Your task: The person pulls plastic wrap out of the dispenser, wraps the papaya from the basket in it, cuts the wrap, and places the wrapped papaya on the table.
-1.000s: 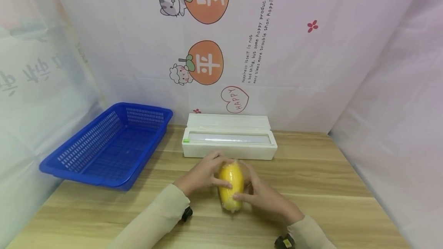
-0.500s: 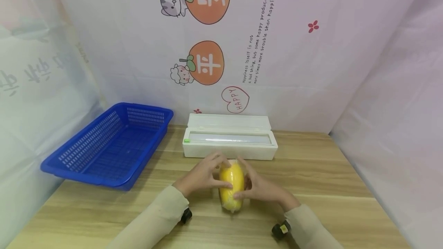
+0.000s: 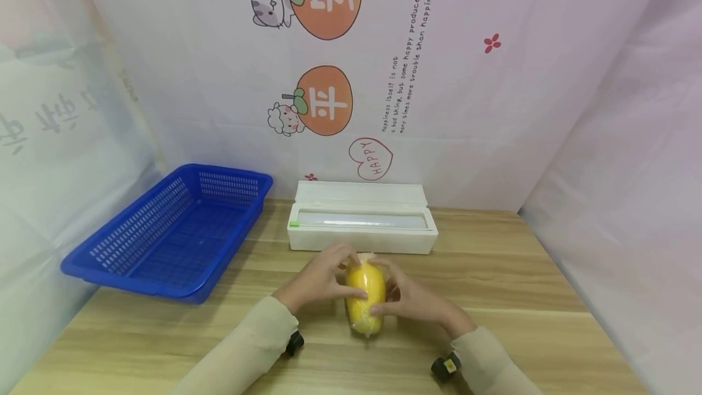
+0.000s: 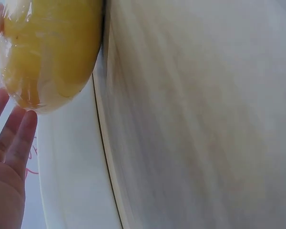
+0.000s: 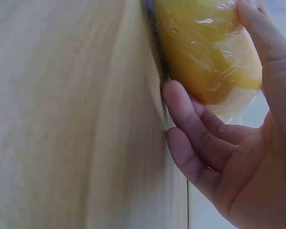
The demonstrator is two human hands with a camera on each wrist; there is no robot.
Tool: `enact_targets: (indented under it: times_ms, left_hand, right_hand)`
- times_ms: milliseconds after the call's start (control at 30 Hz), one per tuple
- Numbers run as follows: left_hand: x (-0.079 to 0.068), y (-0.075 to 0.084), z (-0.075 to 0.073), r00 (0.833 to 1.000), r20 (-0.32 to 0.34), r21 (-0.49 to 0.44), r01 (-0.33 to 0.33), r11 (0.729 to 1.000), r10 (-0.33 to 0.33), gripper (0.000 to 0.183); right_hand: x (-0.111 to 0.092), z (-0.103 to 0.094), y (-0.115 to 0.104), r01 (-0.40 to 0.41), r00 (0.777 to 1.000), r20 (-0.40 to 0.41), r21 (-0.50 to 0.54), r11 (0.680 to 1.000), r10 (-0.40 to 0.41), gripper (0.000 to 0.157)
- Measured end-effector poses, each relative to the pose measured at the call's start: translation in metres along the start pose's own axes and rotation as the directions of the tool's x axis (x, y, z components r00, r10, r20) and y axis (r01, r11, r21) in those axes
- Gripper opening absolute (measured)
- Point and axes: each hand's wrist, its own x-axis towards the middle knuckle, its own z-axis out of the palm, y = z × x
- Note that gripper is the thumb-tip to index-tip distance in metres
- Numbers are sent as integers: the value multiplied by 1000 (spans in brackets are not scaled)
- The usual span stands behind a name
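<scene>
A yellow fruit [image 3: 368, 288], long and rounded, lies on the table wrapped in glossy clear film. My left hand [image 3: 323, 279] holds its left side, thumb on top and fingers at the far end. In the left wrist view the fingertips [image 4: 26, 125] touch the film at the fruit's rounded end. From the right, my right hand [image 3: 414, 300] holds the fruit with its thumb on top. The right wrist view shows its curled fingers [image 5: 195, 129] by the fruit's end, close to the tabletop. A dark edge shows under the fruit there; what it is cannot be told.
Behind the hands stands a white cling film box [image 3: 362, 239], its lid raised and a roll inside. A blue plastic basket [image 3: 233, 261] sits at the left. Printed white cloth [image 3: 460, 108] hangs around the wooden table [image 3: 515, 322].
Both hands stay on the wrapped fruit. The fingers at its far end have shifted slightly over the film, and the right wrist has moved a little up and left.
</scene>
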Motion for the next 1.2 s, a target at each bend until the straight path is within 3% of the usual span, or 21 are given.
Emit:
enact_targets:
  times_ms: [233,400,600,733,1033,1200]
  left_hand:
    - [-1,0,1,1000,-19,0,-17,1000,17,51]
    - [-4,-4,1,999,-26,-57,-41,998,40,41]
    - [-5,-10,-3,998,-48,-148,29,989,-36,12]
    - [-5,-10,-6,995,-69,-163,64,985,-76,6]
    - [-4,-6,-9,992,-110,-75,48,996,-56,10]
    - [-4,-6,-10,996,-84,-24,-19,1000,17,15]
  right_hand:
    - [-2,0,0,-16,1000,-11,-15,1000,16,87]
    - [-2,2,3,-12,1000,-25,-16,1000,11,88]
    - [-4,4,5,-15,999,-40,-28,999,14,85]
    - [-5,4,5,-16,999,-46,-34,999,15,82]
    - [-7,4,3,-8,999,-44,-54,999,6,82]
    - [-6,2,0,-29,999,-41,-61,998,27,80]
